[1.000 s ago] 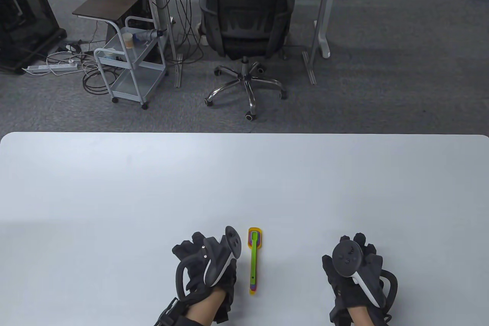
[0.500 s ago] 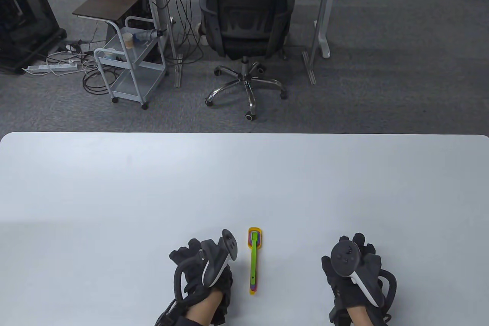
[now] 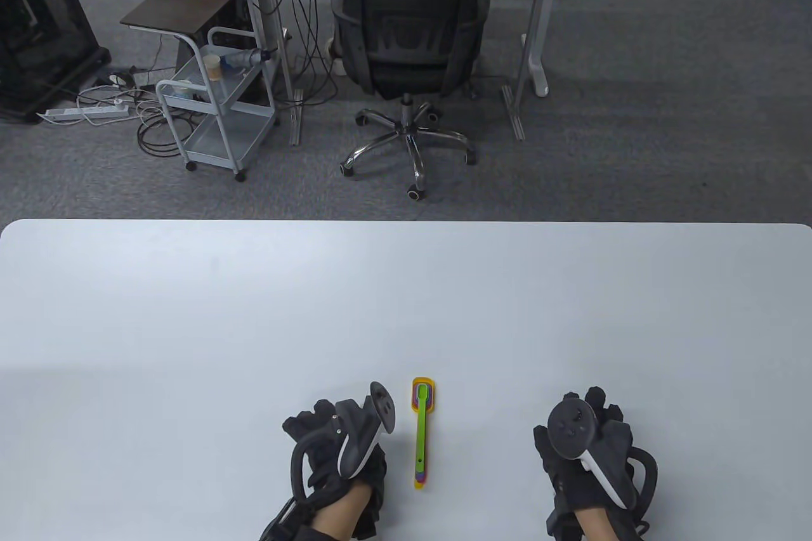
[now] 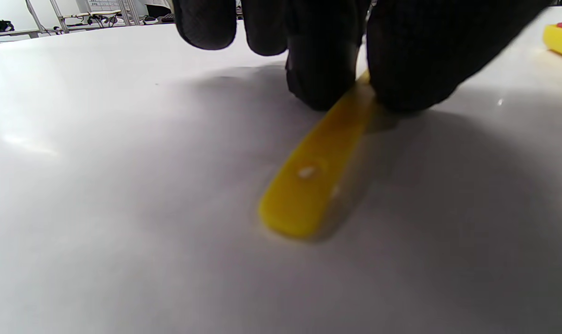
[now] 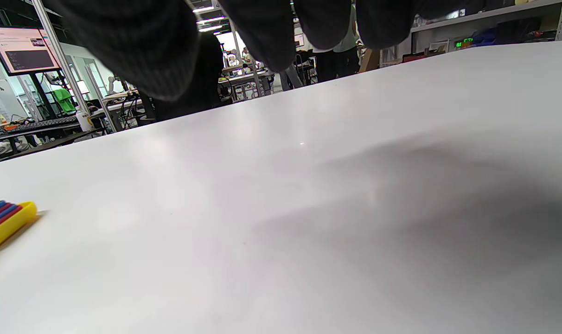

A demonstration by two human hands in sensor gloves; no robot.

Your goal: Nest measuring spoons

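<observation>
A nested stack of measuring spoons (image 3: 421, 433), green on top and yellow at the bottom, lies on the white table (image 3: 406, 300) near its front edge. Its end shows in the right wrist view (image 5: 5, 220) and in a corner of the left wrist view (image 4: 561, 37). My left hand (image 3: 333, 433) rests just left of the stack. In the left wrist view my thumb and a finger pinch the handle of a separate yellow spoon (image 4: 309, 181) that lies flat on the table. That spoon is hidden under the hand in the table view. My right hand (image 3: 590, 433) rests far right of the stack and holds nothing.
Beyond the table's far edge stand a black office chair (image 3: 412, 27), a grey wheeled cart (image 3: 216, 116) and desk legs with cables.
My left hand has shifted slightly left and back from the stack. The stack and my right hand have not moved.
</observation>
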